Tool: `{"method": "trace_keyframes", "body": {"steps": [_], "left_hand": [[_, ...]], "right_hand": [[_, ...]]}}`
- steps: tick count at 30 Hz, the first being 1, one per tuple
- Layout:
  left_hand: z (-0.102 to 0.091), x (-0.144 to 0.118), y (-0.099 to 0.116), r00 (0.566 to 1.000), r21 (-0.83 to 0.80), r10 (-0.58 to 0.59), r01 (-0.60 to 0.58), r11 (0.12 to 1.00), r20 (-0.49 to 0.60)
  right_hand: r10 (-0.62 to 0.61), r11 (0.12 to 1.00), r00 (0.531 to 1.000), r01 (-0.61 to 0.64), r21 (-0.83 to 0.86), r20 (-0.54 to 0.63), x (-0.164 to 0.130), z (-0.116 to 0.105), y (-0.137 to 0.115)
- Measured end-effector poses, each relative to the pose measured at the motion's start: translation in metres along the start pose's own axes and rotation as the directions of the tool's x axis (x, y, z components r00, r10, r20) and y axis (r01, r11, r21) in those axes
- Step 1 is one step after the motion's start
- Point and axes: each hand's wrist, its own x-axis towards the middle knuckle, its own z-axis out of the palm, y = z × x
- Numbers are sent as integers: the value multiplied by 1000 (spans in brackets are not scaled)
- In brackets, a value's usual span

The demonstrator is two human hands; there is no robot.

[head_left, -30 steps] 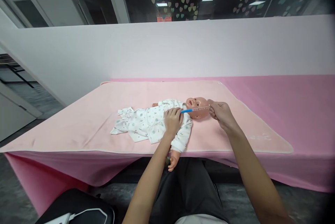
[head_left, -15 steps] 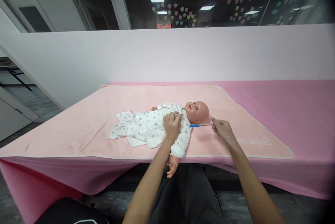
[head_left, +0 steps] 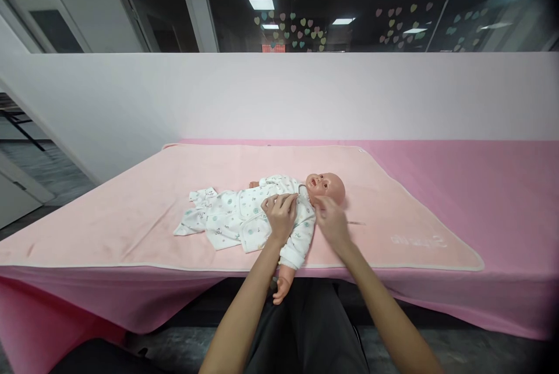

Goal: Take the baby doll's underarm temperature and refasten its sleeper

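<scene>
A baby doll (head_left: 326, 186) in a white printed gown (head_left: 231, 211) lies on its back, head to the right. My left hand (head_left: 280, 217) rests on the gown's chest near the collar, its fingers bent and a little apart. Beside the doll's neck and cheek is my right hand (head_left: 332, 219), blurred by motion, so what its fingertips hold, if anything, does not show. The thin end of a slender stick (head_left: 357, 223) lies on the mat to the right of that hand, its other part hidden behind the hand. The doll's near arm (head_left: 285, 283) hangs over the table edge.
A peach mat (head_left: 131, 217) with a pale border lies over a pink cloth (head_left: 502, 205) on the table. Behind it stands a white wall (head_left: 305, 97) with dark glass above. My dark-trousered legs (head_left: 301, 327) are below the front edge.
My right hand has moved left from past the doll's head to its neck, now covering the stick's blue end. My left hand stays on the chest, and the view has shifted slightly.
</scene>
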Motion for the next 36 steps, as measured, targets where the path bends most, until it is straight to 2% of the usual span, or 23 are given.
{"method": "trace_keyframes", "body": {"steps": [4,9,16,29,32,36], "left_hand": [[-2,0,0,998,11,-60,60,998,7],[-1,-1,-1,996,12,-86,86,996,37],[-3,-2,-1,994,0,-97,97,995,42],[-6,-4,1,995,17,-59,58,998,78],[-8,-6,0,995,2,-26,26,1000,100],[-9,-6,0,993,1,-51,51,999,106]], "right_hand": [[-69,992,997,65,105,36,15,47,-25],[-60,981,998,53,188,32,16,73,-20],[114,883,992,-78,463,-50,10,81,-11],[161,825,987,-129,550,-10,10,84,-8],[196,828,981,-158,538,-14,11,83,-8],[200,835,980,-171,524,1,12,82,-10]]}}
